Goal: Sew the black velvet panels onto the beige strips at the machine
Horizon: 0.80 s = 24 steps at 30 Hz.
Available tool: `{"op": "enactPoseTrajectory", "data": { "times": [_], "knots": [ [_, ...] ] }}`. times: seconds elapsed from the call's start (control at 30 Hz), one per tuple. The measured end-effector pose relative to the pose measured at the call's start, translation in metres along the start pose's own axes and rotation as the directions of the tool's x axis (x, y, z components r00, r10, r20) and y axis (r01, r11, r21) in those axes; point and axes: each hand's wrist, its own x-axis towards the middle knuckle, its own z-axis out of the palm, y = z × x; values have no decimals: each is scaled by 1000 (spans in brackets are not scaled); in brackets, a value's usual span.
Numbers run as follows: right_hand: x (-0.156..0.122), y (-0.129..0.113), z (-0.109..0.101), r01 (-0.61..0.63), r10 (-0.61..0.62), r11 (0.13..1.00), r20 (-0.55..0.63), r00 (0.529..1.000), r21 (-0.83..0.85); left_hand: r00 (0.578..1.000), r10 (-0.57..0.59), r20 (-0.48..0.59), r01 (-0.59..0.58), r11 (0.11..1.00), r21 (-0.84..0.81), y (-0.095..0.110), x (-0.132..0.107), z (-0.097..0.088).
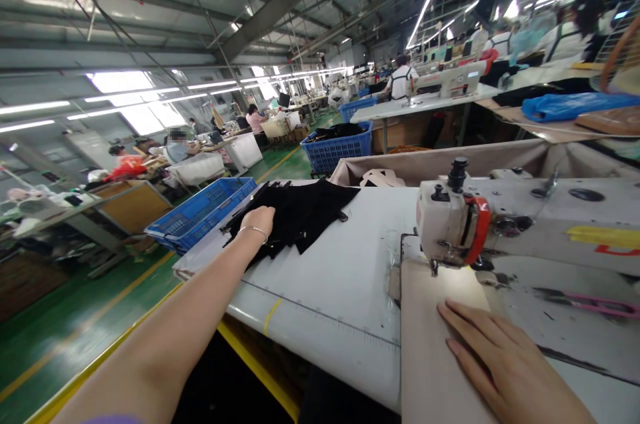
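Lying beneath left grip: black fabric

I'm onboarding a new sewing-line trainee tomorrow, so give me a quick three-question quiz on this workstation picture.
1. True or false: the left hand is on the pile of black fabric pieces.
2. Multiple choice: the right hand is A) clenched in a fist in the air, B) flat, palm down, on the pale panel in front of the sewing machine, C) out of view.
3. Short answer: what colour is the curved guard on the machine's head?

Key: 1 true; 2 B; 3 red.
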Motion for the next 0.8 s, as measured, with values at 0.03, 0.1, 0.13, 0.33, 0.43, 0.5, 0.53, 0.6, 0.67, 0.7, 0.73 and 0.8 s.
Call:
{"op": "enactPoseTrajectory", "data": {
  "times": [0.03, 0.1, 0.13, 0.33, 0.43, 0.5, 0.53, 0.6, 0.67, 0.7, 0.73, 0.8],
  "knots": [
    [2, 1, -1, -6, 6, 1000, 12, 1000, 11, 1000, 10, -25, -11, 1000, -9, 1, -2, -13],
    [9, 3, -3, -25, 24, 999, 41, 999, 23, 997, 60, -52, -62, 997, -47, 11, -14, -36],
    [13, 3, -3, -38, 37, 999, 51, 998, 19, 994, 97, -49, -101, 992, -70, 22, -24, -43],
    [32, 2, -6, -70, 70, 998, 46, 996, -3, 682, 699, 216, -402, 605, -688, 135, -117, -7],
    [33, 0, -9, -72, 71, 997, 62, 996, 18, 725, 689, 8, -516, 550, -657, 178, -124, 25],
    [33, -2, -11, -86, 84, 996, 69, 994, 25, 822, 560, -103, -515, 655, -552, 192, -109, 41],
    [33, -3, -12, -94, 92, 995, 70, 993, 27, 851, 513, -114, -489, 694, -528, 196, -100, 47],
    [33, -4, -14, -103, 101, 994, 63, 993, 36, 871, 484, -84, -449, 715, -536, 198, -85, 57],
    [33, -5, -15, -107, 104, 993, 63, 993, 47, 864, 500, -62, -442, 692, -570, 198, -82, 62],
    [34, -5, -16, -108, 105, 993, 66, 992, 51, 859, 508, -58, -440, 677, -590, 198, -84, 62],
    [34, -6, -16, -111, 108, 992, 65, 992, 53, 853, 518, -58, -440, 656, -613, 199, -87, 61],
    [35, -6, -17, -121, 117, 991, 60, 991, 59, 832, 551, -66, -449, 600, -662, 204, -97, 55]
  ]
}}
